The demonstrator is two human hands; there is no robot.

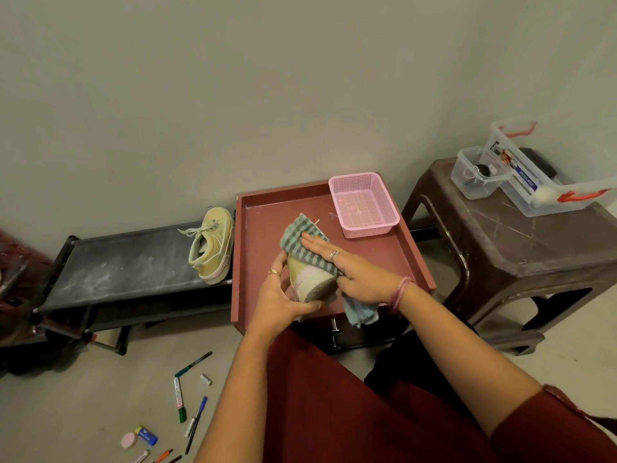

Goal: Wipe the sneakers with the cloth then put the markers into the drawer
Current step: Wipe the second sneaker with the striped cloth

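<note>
My left hand grips a pale yellow-green sneaker by its heel, above the red-brown cabinet top. My right hand presses a green-and-white striped cloth flat onto that sneaker, fingers straight; the cloth's blue end hangs below the wrist. The second sneaker lies on its side on the black rack. Several markers and pens are scattered on the floor at lower left. The drawer front with its metal handle shows below the cabinet top, mostly hidden by my arms.
An empty pink mesh basket stands at the cabinet top's back right. A brown plastic stool at right carries clear plastic boxes. A small blue box and a pink round item lie among the markers.
</note>
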